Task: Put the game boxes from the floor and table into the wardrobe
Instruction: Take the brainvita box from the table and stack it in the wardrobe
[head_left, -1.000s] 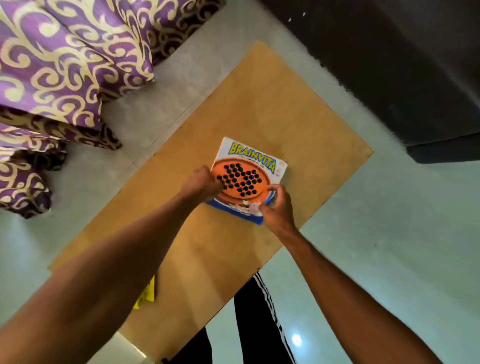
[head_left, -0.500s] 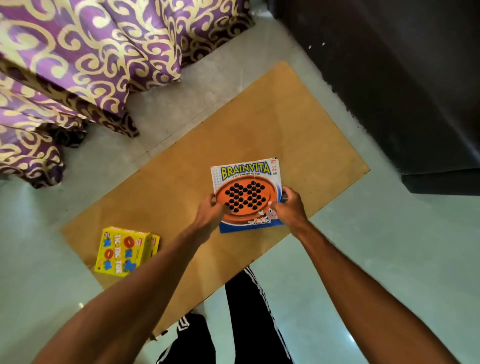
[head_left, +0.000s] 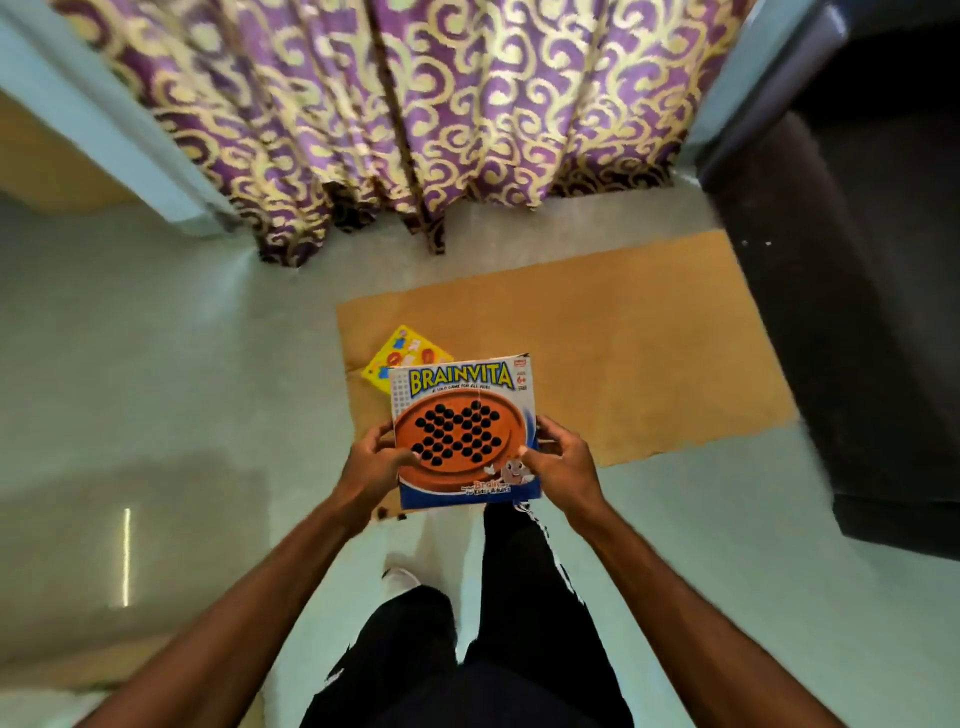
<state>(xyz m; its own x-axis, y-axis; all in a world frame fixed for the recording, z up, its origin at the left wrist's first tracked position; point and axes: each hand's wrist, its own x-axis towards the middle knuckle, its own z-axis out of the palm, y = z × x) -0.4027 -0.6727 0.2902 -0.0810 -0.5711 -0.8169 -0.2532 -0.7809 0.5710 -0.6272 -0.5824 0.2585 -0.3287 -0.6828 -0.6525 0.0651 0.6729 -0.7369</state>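
Two hands share one load. Starting at the left, a pale blue wall edge (head_left: 104, 124) and the glossy pale green floor (head_left: 156, 364) fill that side, with nothing of the task lying there. Next comes the left hand (head_left: 375, 464), its grip closed on the left edge of the square cardboard Brainvita game box with the orange peg-board picture (head_left: 464, 431): thumb on the printed face, fingers tucked behind. Held that way the box faces up toward the camera, lifted clear of the brown wooden tabletop (head_left: 623, 364) below it, probably so it can be carried flat without its contents shifting.

Just behind the box's upper left corner, a yellow cardboard game box with red and blue shapes (head_left: 402, 358) lies on the near left corner of the tabletop, partly hidden by the held box. It looks to be waiting its turn.

Further right, the right hand (head_left: 563, 464) mirrors the left, clasping the box's right edge with the thumb on the lower front. A purple curtain with gold swirls (head_left: 415, 114) hangs behind the tabletop, and a dark brown piece of furniture (head_left: 857, 312) stands at the far right. No wardrobe is plainly in sight, so the carry to it appears to lie ahead.
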